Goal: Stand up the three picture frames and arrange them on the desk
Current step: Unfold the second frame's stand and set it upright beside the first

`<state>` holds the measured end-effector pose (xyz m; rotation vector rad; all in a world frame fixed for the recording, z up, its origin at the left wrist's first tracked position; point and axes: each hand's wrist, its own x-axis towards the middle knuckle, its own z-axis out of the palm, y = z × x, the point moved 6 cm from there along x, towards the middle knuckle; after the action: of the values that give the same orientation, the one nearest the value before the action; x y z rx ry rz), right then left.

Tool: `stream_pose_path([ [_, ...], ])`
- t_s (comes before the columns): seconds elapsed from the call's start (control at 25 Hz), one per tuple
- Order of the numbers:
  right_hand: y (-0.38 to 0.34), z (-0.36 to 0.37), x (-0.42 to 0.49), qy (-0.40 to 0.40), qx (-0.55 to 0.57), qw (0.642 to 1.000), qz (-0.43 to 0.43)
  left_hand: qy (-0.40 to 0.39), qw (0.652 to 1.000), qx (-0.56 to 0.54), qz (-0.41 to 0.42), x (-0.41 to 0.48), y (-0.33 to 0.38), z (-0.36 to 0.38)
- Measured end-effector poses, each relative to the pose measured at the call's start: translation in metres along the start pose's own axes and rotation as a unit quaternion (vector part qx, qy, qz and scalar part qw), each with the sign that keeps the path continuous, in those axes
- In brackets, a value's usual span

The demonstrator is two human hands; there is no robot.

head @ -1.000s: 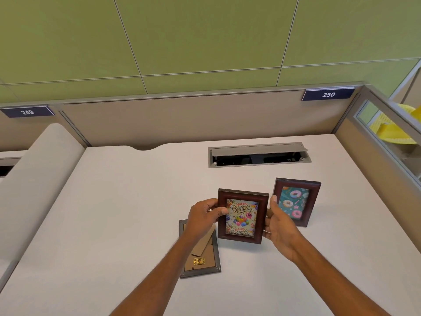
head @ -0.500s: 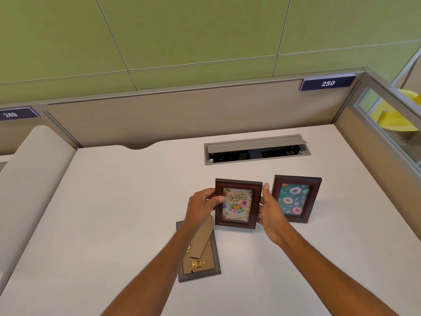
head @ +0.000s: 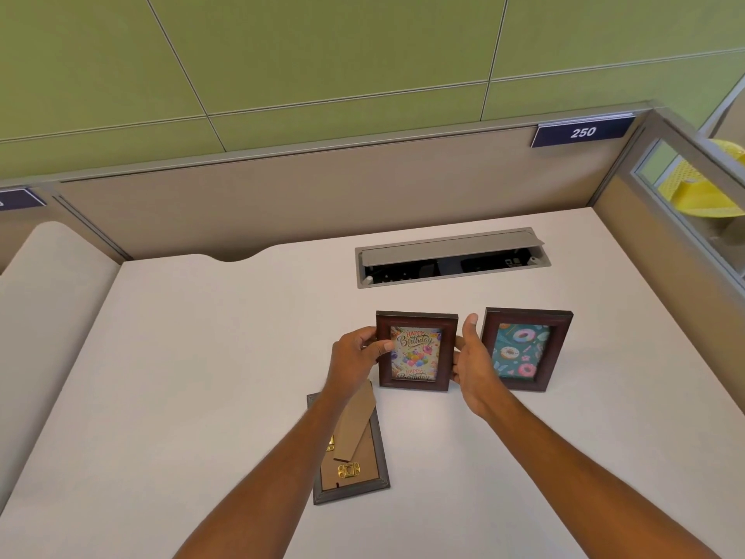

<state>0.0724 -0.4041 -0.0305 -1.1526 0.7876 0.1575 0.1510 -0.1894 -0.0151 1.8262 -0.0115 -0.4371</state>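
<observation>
A dark brown frame with a birthday picture [head: 415,351] stands upright on the white desk [head: 201,357], its bottom edge on the surface. My left hand [head: 356,355] grips its left edge, thumb on the front. My right hand [head: 471,363] holds its right edge with fingers extended upward. Just to the right a second brown frame with a donut picture [head: 524,349] stands on its own. A third frame, grey [head: 354,457], lies face down near the front, its cardboard stand showing, partly hidden under my left forearm.
An open cable tray [head: 451,256] is set into the desk behind the frames. Beige partition walls [head: 282,199] close off the back and right. A padded beige divider [head: 44,308] runs along the left. A yellow object [head: 701,187] shows beyond the right glass panel.
Both hands carried the birthday frame away from me and set it down beside the donut frame. The other two frames stayed put.
</observation>
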Motion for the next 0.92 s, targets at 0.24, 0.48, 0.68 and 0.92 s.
stream_pose_path([
  [0.24, -0.003, 0.001, 0.004, 0.014, -0.003, 1.000, -0.002, -0.004, 1.000, -0.011, -0.006, 0.004, -0.004, 0.001],
  [0.48, 0.005, -0.004, 0.001, 0.014, -0.022, 1.000, -0.010, -0.007, 1.000, -0.011, -0.003, 0.002, -0.003, 0.003],
  [0.68, 0.030, -0.010, -0.026, 0.018, -0.051, 0.999, -0.008, 0.015, 1.000, 0.009, 0.021, -0.009, 0.001, 0.000],
  [0.92, 0.075, -0.033, -0.057, 0.051, -0.078, 0.996, 0.012, 0.097, 0.995, 0.008, 0.001, -0.042, -0.018, -0.023],
])
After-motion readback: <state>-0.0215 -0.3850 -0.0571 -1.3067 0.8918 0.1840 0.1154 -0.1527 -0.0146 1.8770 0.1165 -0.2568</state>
